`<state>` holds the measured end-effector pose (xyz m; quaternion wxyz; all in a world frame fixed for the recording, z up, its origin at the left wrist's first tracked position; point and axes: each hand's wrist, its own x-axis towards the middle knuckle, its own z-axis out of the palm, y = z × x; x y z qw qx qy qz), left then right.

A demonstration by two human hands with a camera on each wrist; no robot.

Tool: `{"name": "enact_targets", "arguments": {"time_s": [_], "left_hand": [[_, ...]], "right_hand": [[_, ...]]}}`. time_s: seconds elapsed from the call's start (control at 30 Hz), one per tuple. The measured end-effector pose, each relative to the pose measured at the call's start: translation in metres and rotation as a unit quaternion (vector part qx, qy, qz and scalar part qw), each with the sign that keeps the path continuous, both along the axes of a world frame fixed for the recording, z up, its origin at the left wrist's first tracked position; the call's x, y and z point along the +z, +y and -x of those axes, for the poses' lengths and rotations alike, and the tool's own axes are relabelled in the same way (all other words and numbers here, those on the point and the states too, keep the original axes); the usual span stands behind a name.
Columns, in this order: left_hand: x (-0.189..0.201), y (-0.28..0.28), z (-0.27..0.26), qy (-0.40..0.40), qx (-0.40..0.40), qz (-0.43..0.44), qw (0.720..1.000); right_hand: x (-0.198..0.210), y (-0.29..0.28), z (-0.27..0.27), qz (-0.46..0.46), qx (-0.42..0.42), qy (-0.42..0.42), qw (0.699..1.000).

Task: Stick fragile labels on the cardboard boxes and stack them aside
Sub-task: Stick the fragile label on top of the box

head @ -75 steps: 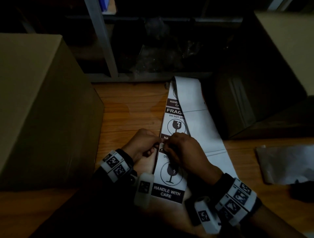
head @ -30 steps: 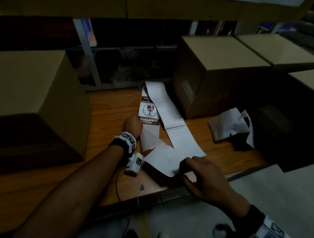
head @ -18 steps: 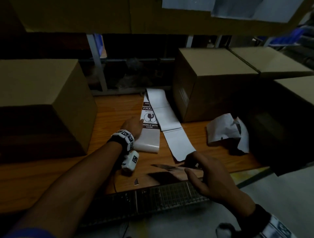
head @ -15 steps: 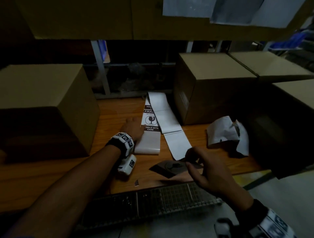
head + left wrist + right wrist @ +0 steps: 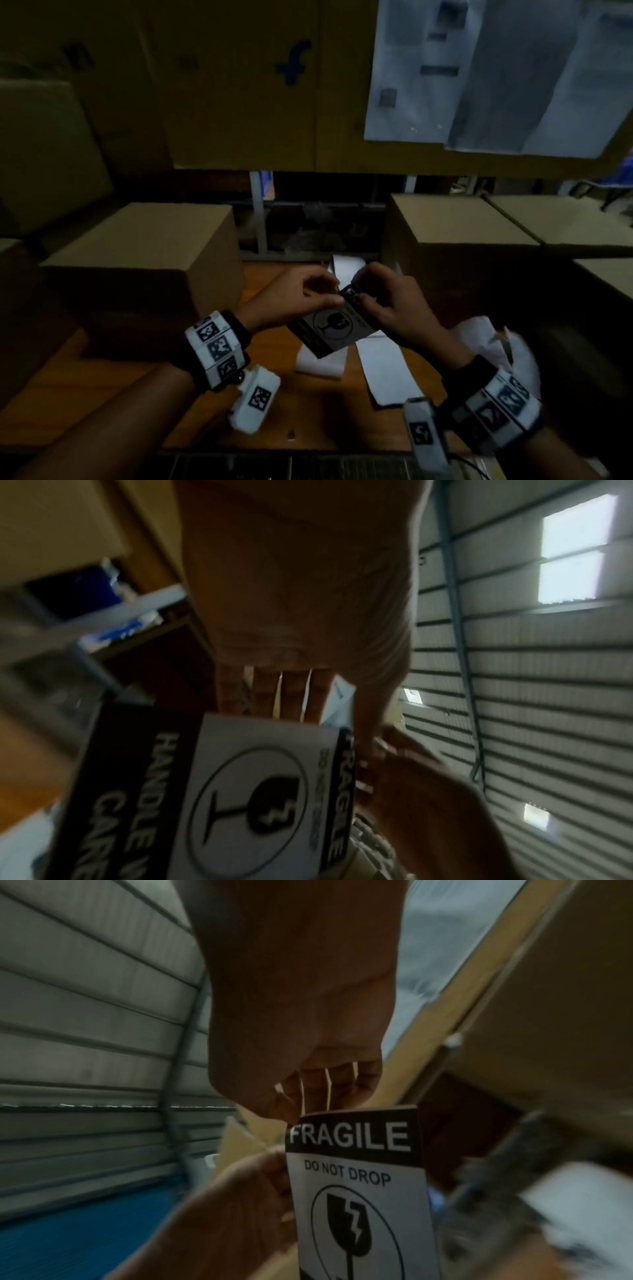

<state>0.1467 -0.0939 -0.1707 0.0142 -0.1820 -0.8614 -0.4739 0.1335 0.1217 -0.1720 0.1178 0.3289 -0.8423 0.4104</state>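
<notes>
Lifted off the table since earlier — fragile label [image 5: 331, 329] now pinched by left hand [image 5: 294, 298] and right hand [image 5: 394, 305].

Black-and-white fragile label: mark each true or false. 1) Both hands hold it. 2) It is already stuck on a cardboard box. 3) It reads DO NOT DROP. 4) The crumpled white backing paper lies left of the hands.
1) True: the left hand and right hand both pinch the black-and-white fragile label at its top edge.
2) False: it is held in the air above the wooden table, short of the brown cardboard box.
3) True, under FRAGILE in the right wrist view.
4) False: the crumpled white backing paper lies to the right.
</notes>
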Motion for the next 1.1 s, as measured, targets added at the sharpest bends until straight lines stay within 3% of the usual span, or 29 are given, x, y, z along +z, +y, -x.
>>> {"name": "enact_targets", "arguments": {"time_s": [0.2, 0.3, 0.43, 0.5, 0.57, 0.7, 0.77, 0.87, 1.1], "left_hand": [[0.022, -0.045, -0.007, 0.042, 0.082, 0.072, 0.993], [0.037, -0.07, -0.016, 0.059, 0.111, 0.085, 0.989], [0.055, -0.11, -0.029, 0.065, 0.163, 0.128, 0.976], [0.062, -0.135, -0.034, 0.061, 0.185, 0.092, 0.977], [0.072, -0.164, -0.036, 0.052, 0.216, -0.001, 0.975], [0.102, -0.227, -0.027, 0.013, 0.25, -0.181, 0.951], [0.112, -0.258, -0.019, 0.002, 0.25, -0.217, 0.944], [0.118, -0.302, -0.005, -0.021, 0.242, -0.252, 0.937], [0.106, -0.375, 0.028, -0.116, 0.228, -0.293, 0.921]], "right_hand": [[0.047, -0.049, 0.019, -0.054, 0.062, 0.032, 0.996], [0.072, -0.075, 0.024, -0.086, 0.113, -0.003, 0.99], [0.115, -0.1, 0.041, -0.012, 0.088, -0.004, 0.996], [0.134, -0.11, 0.054, 0.059, 0.05, 0.036, 0.996], [0.139, -0.127, 0.061, 0.099, 0.021, 0.059, 0.993], [0.111, -0.2, 0.063, 0.084, -0.031, 0.005, 0.996], [0.094, -0.242, 0.062, 0.127, -0.019, -0.068, 0.989], [0.084, -0.302, 0.06, 0.233, 0.016, -0.186, 0.954], [0.074, -0.382, 0.068, 0.262, 0.004, -0.261, 0.929]]}}
